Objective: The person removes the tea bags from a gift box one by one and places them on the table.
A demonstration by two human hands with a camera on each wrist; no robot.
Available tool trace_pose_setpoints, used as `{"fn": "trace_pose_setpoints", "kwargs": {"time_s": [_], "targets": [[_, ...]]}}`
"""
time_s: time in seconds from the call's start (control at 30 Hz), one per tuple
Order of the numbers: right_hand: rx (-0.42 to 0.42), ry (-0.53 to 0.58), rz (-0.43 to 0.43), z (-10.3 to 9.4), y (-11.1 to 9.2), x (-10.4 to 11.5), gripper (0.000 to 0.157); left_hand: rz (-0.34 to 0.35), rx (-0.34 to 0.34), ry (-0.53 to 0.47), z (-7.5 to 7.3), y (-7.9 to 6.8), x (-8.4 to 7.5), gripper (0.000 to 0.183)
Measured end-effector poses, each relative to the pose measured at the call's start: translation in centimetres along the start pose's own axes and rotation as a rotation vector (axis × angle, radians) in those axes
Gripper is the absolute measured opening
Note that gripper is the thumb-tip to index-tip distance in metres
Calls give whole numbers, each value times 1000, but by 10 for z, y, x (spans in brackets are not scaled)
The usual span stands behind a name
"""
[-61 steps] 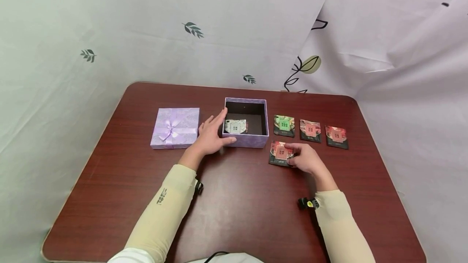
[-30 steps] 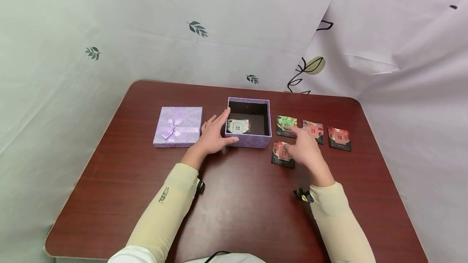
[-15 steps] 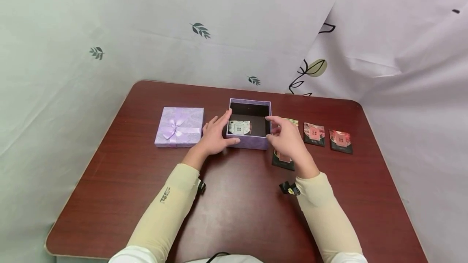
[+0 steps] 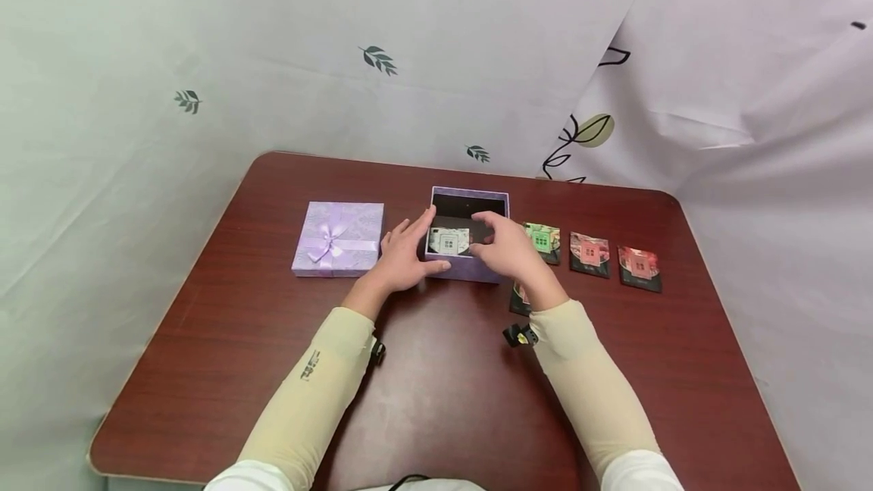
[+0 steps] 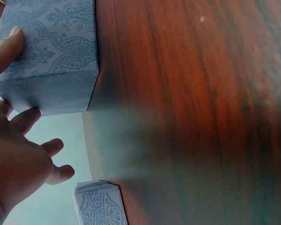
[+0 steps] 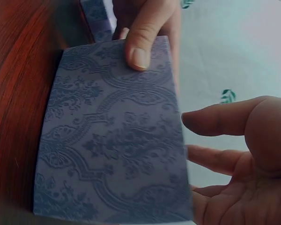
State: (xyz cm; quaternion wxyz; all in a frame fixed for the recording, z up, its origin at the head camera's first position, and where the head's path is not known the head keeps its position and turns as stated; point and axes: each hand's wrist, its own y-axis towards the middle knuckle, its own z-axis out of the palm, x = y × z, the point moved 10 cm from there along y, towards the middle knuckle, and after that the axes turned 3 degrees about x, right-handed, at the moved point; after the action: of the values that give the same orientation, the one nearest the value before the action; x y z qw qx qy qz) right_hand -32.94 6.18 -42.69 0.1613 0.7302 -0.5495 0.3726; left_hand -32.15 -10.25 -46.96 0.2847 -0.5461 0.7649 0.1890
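The purple patterned box stands lidless on the table. Inside, at its front left, lies a packet with a pale label; a reddish edge shows beside it. My left hand rests at the box's left front corner, thumb on the front face, other fingers spread along the left side. Over the right part of the box reaches my right hand, thumb and index finger apart above the dark inside, nothing between them. In the right wrist view its fingers are parted at the box's top edge.
Left of the box lies a purple lid with a ribbon bow. To the right, a green packet, a pink-labelled packet and a red packet lie in a row. Another packet is mostly hidden by my right wrist.
My right hand has left the front packet on the table, passed over the green one and moved left to above the box. The left hand has stayed at the box.
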Motion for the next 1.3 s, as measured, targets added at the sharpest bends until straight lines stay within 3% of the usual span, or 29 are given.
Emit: {"fn": "trace_pose_setpoints", "kwargs": {"time_s": [0.17,0.83,1.3], "targets": [[45,-76,6,11,15,0,58,-3,9,5,1,0,0,105],[178,-174,87,36,46,-6,62,3,8,2,1,0,-1,103],[234,-148,137,44,54,-11,60,-2,5,-5,0,-1,0,102]]}}
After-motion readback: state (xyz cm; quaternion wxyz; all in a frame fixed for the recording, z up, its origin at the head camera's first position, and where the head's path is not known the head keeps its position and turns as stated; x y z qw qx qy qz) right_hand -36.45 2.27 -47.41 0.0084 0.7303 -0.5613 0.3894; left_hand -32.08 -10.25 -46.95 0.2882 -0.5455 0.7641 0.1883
